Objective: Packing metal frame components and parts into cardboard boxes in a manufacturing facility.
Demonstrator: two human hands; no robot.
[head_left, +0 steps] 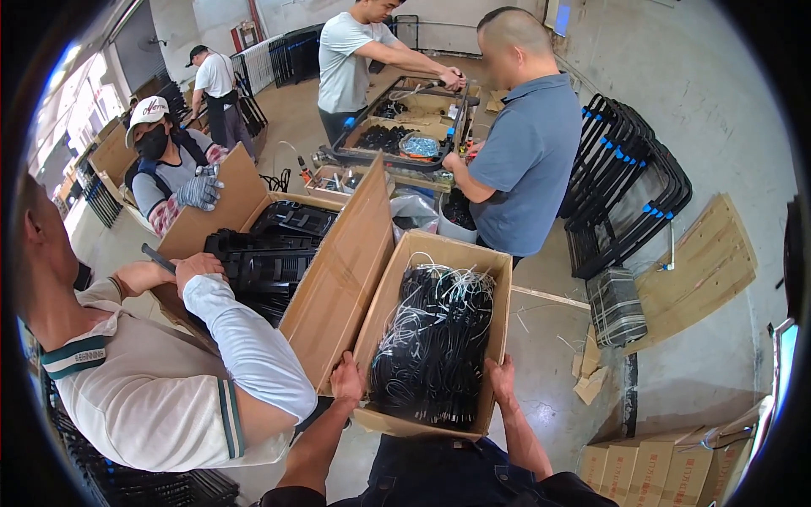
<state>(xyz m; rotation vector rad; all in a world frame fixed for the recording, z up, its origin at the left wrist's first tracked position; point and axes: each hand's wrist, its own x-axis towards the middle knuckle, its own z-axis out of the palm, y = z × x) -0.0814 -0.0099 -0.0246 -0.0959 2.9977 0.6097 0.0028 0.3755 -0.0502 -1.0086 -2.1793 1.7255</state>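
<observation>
An open cardboard box (467, 252) is in front of me, filled with bundled black cables (435, 351) bound with pale ties. My left hand (347, 379) grips its near left side, with the fingers partly hidden against the cardboard. On the opposite side, my right hand (502, 379) is closed on the box's right wall. Directly left of it stands a larger open carton (342, 270) with a raised flap, full of black plastic parts (274, 258).
A person in a pale shirt (152, 380) reaches into the larger carton, a gloved person (173, 169) opposite. Two people work at a bench (397, 165) ahead. Black metal frames (621, 177) lean at the right wall, near a cardboard sheet (697, 275). Cartons (646, 469) stand lower right.
</observation>
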